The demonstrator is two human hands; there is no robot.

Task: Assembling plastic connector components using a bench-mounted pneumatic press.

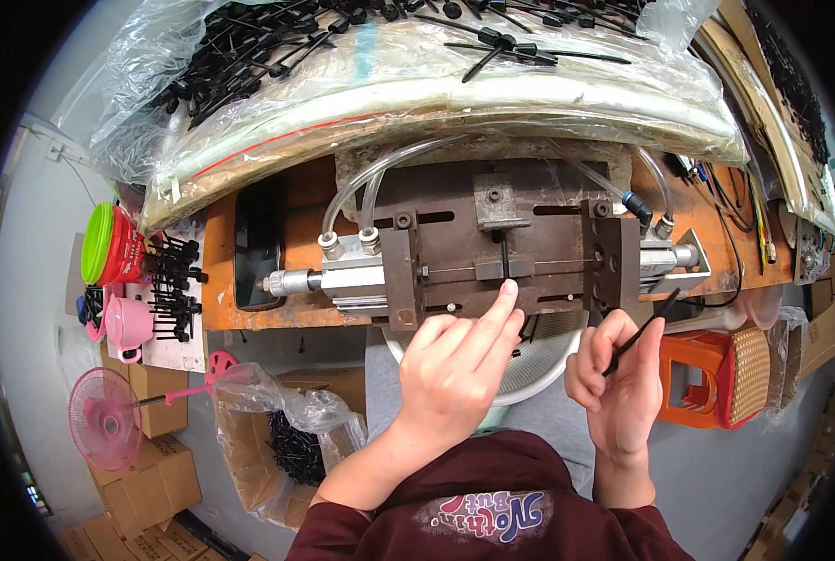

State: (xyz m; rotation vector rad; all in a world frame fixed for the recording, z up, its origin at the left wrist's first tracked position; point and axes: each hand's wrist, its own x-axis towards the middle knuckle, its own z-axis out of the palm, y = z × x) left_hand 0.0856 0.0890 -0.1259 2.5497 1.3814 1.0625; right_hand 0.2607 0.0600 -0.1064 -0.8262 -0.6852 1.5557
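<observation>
In front of me is a steel pneumatic press fixture (pixel 548 292), with a cylinder at each side. A thin black rod (pixel 505 251) stands upright in the picture between its two small centre jaws (pixel 489 270). My left hand (pixel 455 374) is open, its stretched forefinger at the front of these jaws. Whether the fingertip touches the rod I cannot tell. To the right, off the fixture, my right hand (pixel 619 379) is closed on a thin black plastic stick (pixel 644 332), which slants up and to the right.
A plastic-covered heap of black stemmed parts (pixel 277 61) spans the back. Below the fixture sits a pale basket (pixel 553 360). Air hoses (pixel 366 178) arch behind. At left are a phone (pixel 257 245), a pink cup (pixel 129 325) and a fan (pixel 106 419); an orange stool (pixel 693 374) stands right.
</observation>
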